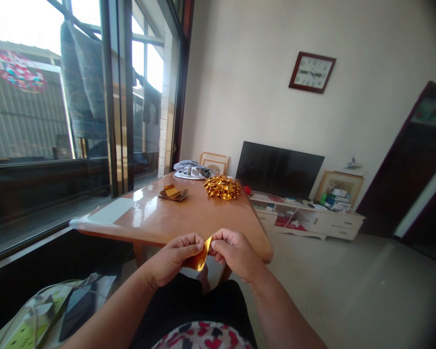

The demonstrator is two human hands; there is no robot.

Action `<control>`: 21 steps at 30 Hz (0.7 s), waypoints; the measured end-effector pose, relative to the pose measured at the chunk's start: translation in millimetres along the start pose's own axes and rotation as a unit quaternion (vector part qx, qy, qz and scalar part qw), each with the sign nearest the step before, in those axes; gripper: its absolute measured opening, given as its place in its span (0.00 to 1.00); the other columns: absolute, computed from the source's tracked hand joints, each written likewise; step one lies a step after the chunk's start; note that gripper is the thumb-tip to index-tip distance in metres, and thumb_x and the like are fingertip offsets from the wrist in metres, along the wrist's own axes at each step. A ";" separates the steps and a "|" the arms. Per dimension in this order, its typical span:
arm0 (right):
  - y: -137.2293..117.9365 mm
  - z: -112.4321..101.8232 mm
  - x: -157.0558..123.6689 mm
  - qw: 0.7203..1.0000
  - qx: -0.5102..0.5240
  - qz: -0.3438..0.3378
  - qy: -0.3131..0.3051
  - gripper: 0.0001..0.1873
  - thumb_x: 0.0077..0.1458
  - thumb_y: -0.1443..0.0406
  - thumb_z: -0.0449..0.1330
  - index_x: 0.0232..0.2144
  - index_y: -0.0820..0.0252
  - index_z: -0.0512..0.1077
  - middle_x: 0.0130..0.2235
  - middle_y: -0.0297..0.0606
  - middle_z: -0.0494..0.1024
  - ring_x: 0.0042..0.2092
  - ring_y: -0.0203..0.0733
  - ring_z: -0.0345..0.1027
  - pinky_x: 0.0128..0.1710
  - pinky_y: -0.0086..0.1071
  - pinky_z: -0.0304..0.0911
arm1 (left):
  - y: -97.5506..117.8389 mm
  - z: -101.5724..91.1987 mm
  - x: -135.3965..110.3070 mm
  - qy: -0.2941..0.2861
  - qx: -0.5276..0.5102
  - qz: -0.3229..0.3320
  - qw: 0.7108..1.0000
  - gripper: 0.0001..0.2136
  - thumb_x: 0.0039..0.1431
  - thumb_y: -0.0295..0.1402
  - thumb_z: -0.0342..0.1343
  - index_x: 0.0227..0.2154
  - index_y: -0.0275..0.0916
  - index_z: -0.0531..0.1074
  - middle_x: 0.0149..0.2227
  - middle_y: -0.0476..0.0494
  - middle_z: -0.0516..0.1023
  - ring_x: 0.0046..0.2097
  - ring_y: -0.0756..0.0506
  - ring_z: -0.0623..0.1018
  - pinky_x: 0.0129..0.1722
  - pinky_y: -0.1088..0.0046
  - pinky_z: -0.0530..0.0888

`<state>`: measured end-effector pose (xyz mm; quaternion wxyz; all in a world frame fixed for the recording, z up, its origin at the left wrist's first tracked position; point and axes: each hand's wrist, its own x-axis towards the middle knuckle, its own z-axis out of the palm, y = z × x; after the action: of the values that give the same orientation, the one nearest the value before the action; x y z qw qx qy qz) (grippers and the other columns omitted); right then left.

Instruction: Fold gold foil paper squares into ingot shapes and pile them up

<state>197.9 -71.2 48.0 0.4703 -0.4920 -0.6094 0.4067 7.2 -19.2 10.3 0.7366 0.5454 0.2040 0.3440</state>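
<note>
A small sheet of gold foil paper (200,261), partly folded, is held over my lap, just in front of the table's near edge. My left hand (178,257) pinches it between thumb and fingers on the left side. On the other side, my right hand (234,252) is closed on its upper right edge. Farther back on the wooden table lies a stack of flat gold and brown paper sheets (173,192). To the right of that stack sits a heap of shiny folded gold foil pieces (222,187).
Folded cloth (192,169) and picture frames (215,162) are at the far end of the wooden table (189,218). A television (279,167) stands beyond on a white cabinet (318,223). A power strip with cables (32,320) lies at lower left, below the window.
</note>
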 end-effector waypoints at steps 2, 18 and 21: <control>1.4 -1.6 0.8 1.000 0.008 0.004 0.002 0.07 0.54 0.64 0.57 0.31 0.60 0.75 0.28 0.36 0.78 0.27 0.35 0.67 0.26 0.27 0.61 | -0.9 -1.0 0.8 0.002 0.019 0.005 1.000 0.11 0.59 0.39 0.63 0.35 0.37 0.71 0.29 0.49 0.72 0.28 0.52 0.69 0.28 0.77 0.62; 10.6 -5.3 6.0 0.992 -0.101 -0.065 0.032 0.16 0.60 0.55 0.59 0.27 0.60 0.75 0.23 0.34 0.75 0.25 0.36 0.67 0.26 0.29 0.60 | 4.7 11.7 5.9 0.036 0.231 0.111 0.966 0.17 0.61 0.47 0.59 0.35 0.35 0.71 0.30 0.47 0.73 0.30 0.51 0.69 0.30 0.76 0.65; 9.5 -5.9 4.8 0.991 -0.112 -0.069 0.031 0.18 0.61 0.55 0.58 0.26 0.60 0.74 0.22 0.34 0.75 0.25 0.36 0.67 0.27 0.29 0.60 | 4.1 10.2 5.8 0.037 0.258 0.117 0.958 0.16 0.62 0.46 0.58 0.34 0.35 0.70 0.29 0.49 0.72 0.29 0.52 0.67 0.29 0.76 0.63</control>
<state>205.3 -64.5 41.1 0.4579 -0.5105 -0.6688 0.2871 16.9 -21.1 17.9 0.5172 0.7239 0.2481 0.3834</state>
